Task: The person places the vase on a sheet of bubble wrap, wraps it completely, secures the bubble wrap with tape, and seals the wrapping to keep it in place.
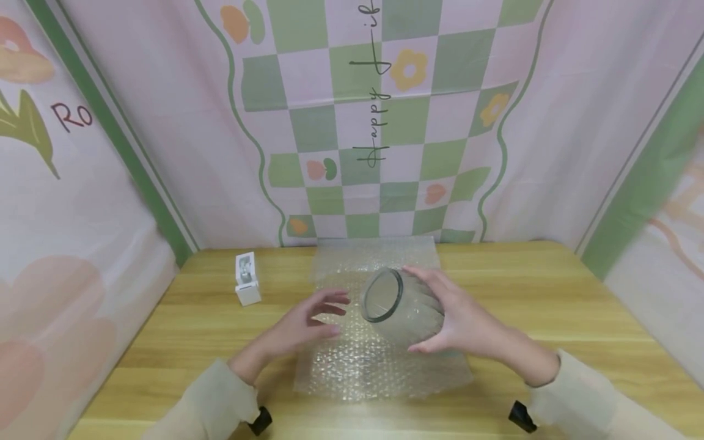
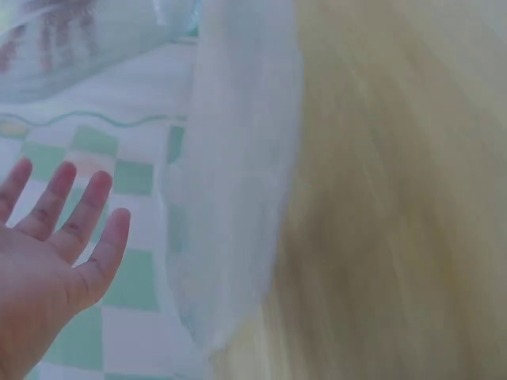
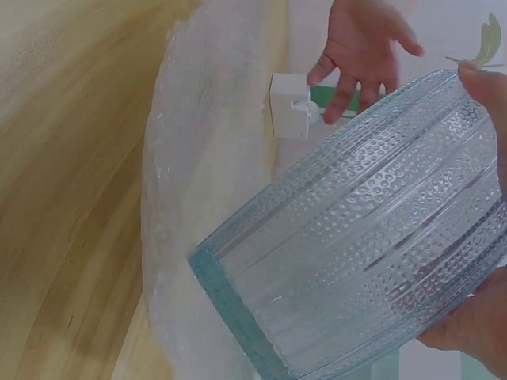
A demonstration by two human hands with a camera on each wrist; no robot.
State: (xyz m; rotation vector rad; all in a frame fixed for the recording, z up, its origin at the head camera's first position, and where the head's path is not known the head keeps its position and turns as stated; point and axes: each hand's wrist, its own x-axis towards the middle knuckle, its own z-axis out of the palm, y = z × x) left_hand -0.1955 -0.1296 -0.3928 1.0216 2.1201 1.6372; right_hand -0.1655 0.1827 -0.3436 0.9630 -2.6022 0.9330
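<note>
A clear ribbed glass vase [image 1: 412, 321] is held in the air over a sheet of bubble wrap [image 1: 352, 373]. My right hand [image 1: 462, 315] grips it from the right side, thumb and fingers spread round the wall. One round end with a thick rim faces left. In the right wrist view the vase [image 3: 356, 229] shows its dimpled texture and thick greenish edge. My left hand [image 1: 299, 327] is just left of the vase, apart from it, fingers loosely bent and holding nothing. In the left wrist view the left hand [image 2: 47, 269] has its fingers spread.
A small white box [image 1: 247, 281] with a picture or window on it lies at the back left of the wooden table [image 1: 550, 293]. Patterned fabric [image 1: 407, 122] hangs behind the table and at both sides. The bubble wrap reaches the table's back edge.
</note>
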